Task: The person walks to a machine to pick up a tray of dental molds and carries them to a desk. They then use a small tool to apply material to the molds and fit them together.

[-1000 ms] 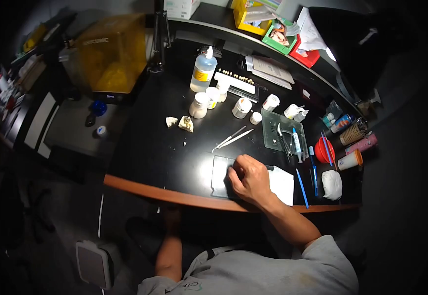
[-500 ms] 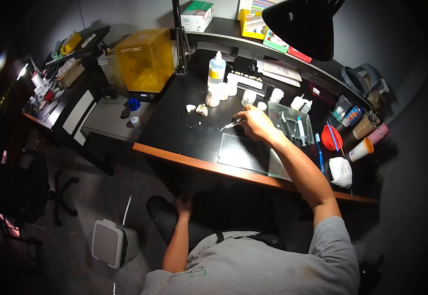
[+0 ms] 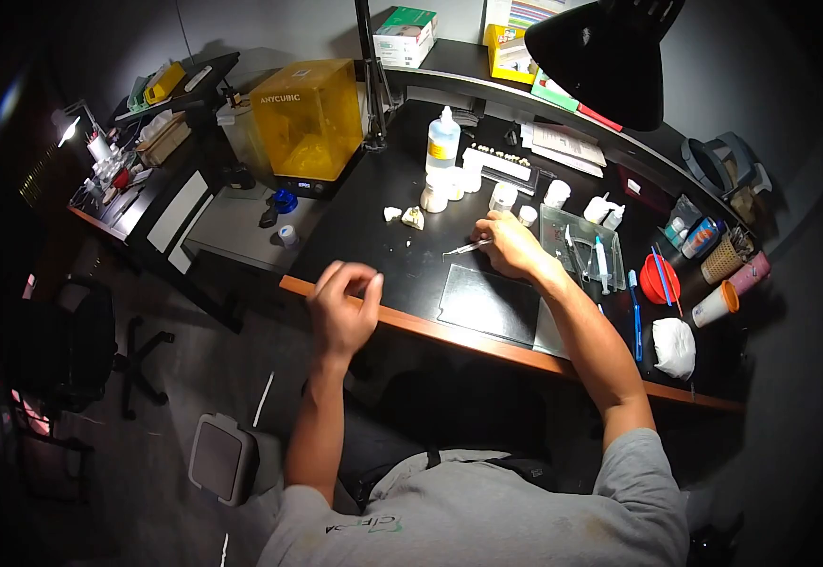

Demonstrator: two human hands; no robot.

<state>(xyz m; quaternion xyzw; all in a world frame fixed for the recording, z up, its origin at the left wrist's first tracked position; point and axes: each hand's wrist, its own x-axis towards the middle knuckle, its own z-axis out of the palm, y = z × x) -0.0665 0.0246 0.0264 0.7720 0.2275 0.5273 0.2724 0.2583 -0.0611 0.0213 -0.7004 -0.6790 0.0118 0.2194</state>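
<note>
My right hand [image 3: 513, 248] is closed in a pinch on a thin metal hand instrument [image 3: 466, 249] with a bent tip. The tip points left, low over the black tabletop. My left hand [image 3: 345, 312] is raised at the desk's front edge, its fingers curved with a gap to the thumb and nothing visible in them. Beyond it lie two off-white plaster-like pieces, a larger one [image 3: 413, 218] and a smaller one [image 3: 391, 214]. A clear flat plate [image 3: 489, 304] lies just in front of my right hand. White jars [image 3: 502, 196] stand behind that hand.
A clear tray [image 3: 580, 249] holds tweezers-like tools and a syringe [image 3: 603, 263]. Right of it are a blue toothbrush [image 3: 635, 317], a red bowl [image 3: 658, 280] and a white bundle [image 3: 673, 348]. A liquid bottle [image 3: 443, 142] stands behind; a black lamp [image 3: 600, 66] hangs overhead.
My left hand has risen from my lap to the desk's front edge. My right hand still holds the metal instrument over nearly the same spot. The whole view has shifted slightly.
</note>
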